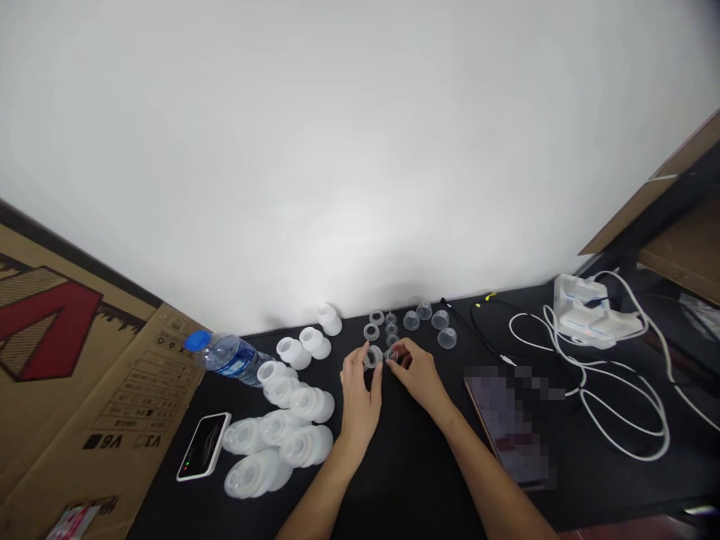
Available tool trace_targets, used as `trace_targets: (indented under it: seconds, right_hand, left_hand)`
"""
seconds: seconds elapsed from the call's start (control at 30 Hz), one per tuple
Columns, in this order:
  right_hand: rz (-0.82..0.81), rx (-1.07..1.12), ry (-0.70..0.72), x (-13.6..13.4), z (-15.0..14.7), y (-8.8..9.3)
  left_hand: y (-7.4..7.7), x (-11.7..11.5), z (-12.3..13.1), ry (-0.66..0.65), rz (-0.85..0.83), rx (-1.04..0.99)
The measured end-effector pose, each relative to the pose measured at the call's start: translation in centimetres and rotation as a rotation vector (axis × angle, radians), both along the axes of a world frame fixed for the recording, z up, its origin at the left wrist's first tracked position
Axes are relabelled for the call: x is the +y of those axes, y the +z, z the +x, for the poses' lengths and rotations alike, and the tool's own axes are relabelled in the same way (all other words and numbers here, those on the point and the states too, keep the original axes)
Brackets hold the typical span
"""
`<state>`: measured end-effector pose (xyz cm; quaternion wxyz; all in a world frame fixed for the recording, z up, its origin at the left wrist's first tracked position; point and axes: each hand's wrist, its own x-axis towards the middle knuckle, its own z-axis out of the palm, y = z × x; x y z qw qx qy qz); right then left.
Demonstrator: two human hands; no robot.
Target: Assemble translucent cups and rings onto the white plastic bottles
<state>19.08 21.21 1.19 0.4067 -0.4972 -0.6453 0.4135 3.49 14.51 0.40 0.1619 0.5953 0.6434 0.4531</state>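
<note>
My left hand (361,394) has its thumb and fingers closed round a translucent screw ring (373,356) low over the black table. Beside it, my right hand (417,373) pinches a small clear silicone nipple (391,354). The two pieces are very near each other, and my fingers partly cover both. Just beyond my hands lie further rings (371,331) and a short column of small nipples (392,329). Clear dome caps (440,319) stand to the right of these. Several milky white baby bottles (308,403) stand in a group left of my left hand.
A water bottle (228,355) lies behind the white bottles, near a small white-edged device (203,446) and a printed cardboard box (84,375). On the right are a phone (500,427), looped white cables (619,442) and a white charging dock (593,311). A white wall (360,150) borders the table's back.
</note>
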Motion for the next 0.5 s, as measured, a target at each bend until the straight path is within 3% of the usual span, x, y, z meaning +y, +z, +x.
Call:
trace_targets:
  seconds: [0.17,0.33,0.5]
  right_hand:
    - [-0.054,0.221,0.057,0.0,-0.4,0.2]
    - [-0.265,0.472,0.2,-0.1,-1.1,0.4]
    - [-0.35,0.577,0.197,-0.4,-1.4,0.7]
  left_hand:
    - [-0.8,0.3,0.2,-0.04,-0.025,-0.127]
    - [-1.0,0.5,0.2,-0.008,-0.003,-0.315]
    - [-1.0,0.4,0.2,0.0,0.009,-0.353]
